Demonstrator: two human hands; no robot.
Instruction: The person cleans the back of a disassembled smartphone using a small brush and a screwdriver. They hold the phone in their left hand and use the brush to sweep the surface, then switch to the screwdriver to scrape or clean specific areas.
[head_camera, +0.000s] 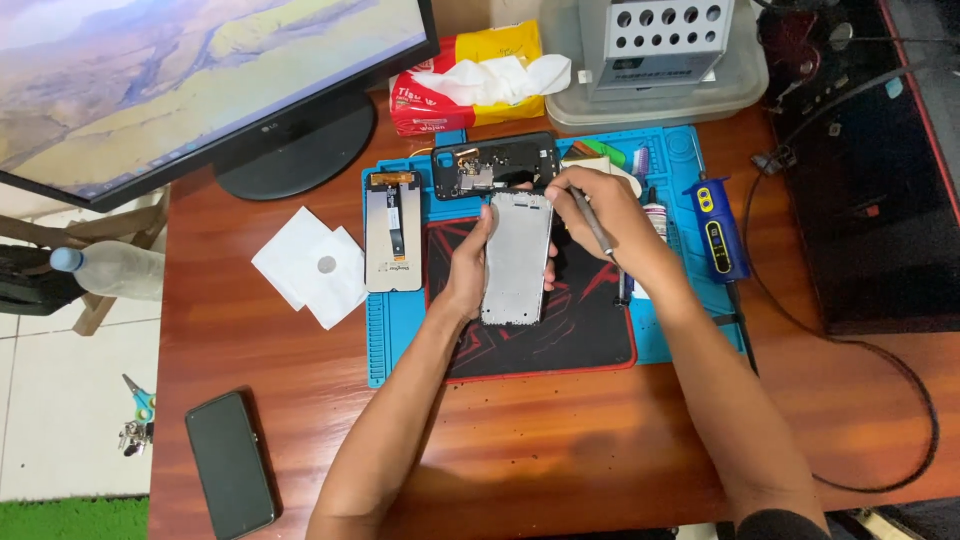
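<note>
At the far left I see a clear plastic bottle (110, 268) lying beside the glossy reddish wooden desk (560, 440), and small scissors with keys (138, 415) on the pale tile floor below it. A black phone (230, 465) lies flat and glassy on the desk's near left corner. Above it stands a monitor (190, 70) on a round black foot. Two white paper squares (310, 265) overlap just left of a blue rubber mat (690, 340), and a loose phone screen (393, 230) with a short ribbon cable lies on the mat's left edge.

My left hand (466, 270) grips the left long edge of a silvery metal phone frame (517, 257), thumb on its face, fingers wrapped behind. The frame is a flat rounded rectangle, held upright over a black and red pad (560, 330) in the middle of the mat. Just above it lies a black phone back (495, 165) with its inner parts exposed.

My right hand (600, 215) meets the frame's top right corner, fingers pinched together around a thin grey tool (594, 222). Right of it lie a small glue tube (656, 218) and a blue gadget with yellow trim (718, 228). Behind sit a soft tissue pack (470, 75) and a clear tray (660, 95). A black cable (890, 350) loops at the far right.
</note>
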